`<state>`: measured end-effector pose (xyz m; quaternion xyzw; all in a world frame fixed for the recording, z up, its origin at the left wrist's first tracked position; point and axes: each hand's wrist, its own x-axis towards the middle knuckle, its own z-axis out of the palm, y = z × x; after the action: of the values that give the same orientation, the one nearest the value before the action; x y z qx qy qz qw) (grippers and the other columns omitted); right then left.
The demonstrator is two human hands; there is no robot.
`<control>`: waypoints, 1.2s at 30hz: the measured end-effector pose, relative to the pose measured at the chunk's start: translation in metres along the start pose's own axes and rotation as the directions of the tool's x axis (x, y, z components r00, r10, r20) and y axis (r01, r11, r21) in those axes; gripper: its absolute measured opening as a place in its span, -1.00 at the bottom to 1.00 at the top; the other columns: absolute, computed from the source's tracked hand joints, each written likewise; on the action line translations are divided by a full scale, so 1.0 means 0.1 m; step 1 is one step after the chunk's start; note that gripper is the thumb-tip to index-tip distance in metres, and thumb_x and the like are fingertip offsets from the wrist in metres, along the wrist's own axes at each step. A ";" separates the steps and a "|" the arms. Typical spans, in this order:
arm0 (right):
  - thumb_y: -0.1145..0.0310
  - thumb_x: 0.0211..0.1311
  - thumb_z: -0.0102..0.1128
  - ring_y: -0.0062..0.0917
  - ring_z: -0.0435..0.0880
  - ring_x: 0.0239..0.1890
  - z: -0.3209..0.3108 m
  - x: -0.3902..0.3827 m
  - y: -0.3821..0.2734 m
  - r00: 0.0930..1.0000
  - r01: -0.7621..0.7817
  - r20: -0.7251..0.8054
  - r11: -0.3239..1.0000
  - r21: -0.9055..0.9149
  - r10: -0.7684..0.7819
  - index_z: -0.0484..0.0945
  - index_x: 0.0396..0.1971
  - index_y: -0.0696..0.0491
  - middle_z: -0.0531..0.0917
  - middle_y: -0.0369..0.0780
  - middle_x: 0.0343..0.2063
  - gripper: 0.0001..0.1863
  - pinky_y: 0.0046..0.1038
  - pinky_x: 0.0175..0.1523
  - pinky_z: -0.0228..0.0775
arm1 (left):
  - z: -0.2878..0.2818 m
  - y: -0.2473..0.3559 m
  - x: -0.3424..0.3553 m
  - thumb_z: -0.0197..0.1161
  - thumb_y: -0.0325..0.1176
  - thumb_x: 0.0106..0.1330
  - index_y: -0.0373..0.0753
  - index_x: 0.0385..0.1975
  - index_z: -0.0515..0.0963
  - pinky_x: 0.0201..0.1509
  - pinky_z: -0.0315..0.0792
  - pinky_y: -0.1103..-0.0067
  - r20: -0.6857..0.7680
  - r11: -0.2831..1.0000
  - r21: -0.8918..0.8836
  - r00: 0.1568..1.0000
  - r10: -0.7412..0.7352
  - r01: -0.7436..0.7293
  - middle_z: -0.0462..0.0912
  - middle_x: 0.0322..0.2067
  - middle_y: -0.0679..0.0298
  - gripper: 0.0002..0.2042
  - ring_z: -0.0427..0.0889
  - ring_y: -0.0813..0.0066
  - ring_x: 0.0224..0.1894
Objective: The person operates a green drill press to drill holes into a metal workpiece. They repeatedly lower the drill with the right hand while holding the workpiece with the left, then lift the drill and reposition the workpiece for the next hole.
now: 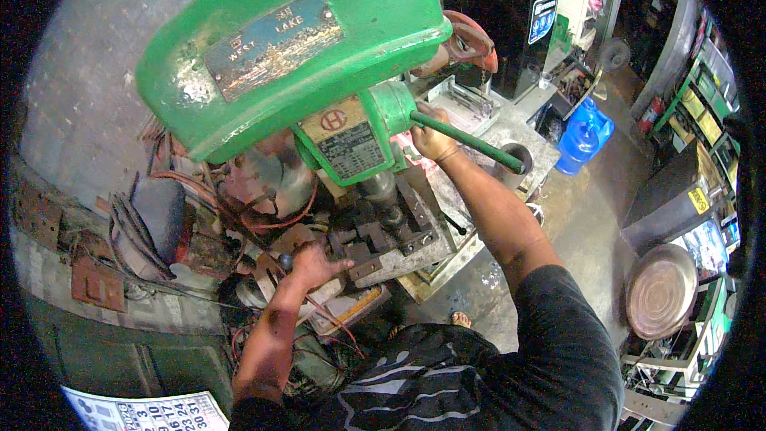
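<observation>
In front of me stands a green drill press [383, 0] with a worn nameplate. A thick green feed lever [479, 146] slants out from its hub. My right hand [433, 142] is curled close to the hub, with the lever crossing in front of it; what its fingers hold is hidden. Below the spindle [379, 190], a dark metal vise [371, 238] sits on the machine's table. My left hand [313, 266] lies at the vise's left end, thumb stretched toward the jaws and its other fingers partly hidden. A dark ball knob [285, 260] is beside that hand.
Hoses and cables [183, 179] crowd the left, near a grey rounded housing [159, 211]. A short rod with a black knob [461, 230] sticks out beside the vise. A blue water jug [581, 140] and a round wooden disc [661, 291] stand at right.
</observation>
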<state>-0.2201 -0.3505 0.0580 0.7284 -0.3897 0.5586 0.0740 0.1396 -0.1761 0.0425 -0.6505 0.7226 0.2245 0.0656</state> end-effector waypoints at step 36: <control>0.27 0.46 0.16 0.16 0.70 -0.32 0.04 -0.01 0.04 0.997 -0.071 0.001 0.994 0.079 0.071 0.67 -0.27 0.15 0.70 0.10 -0.39 -0.75 -0.02 -0.17 0.59 | 0.20 -0.23 0.14 0.45 0.42 0.11 -0.48 0.28 0.44 0.25 0.54 0.15 -0.046 0.995 -0.047 0.995 0.087 -0.089 0.67 0.09 -0.24 0.03 0.67 -0.17 0.16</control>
<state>-0.2200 -0.3547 0.0539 0.7158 -0.3931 0.5766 0.0257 0.1563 -0.1818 0.0142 -0.6241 0.7462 0.2304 0.0241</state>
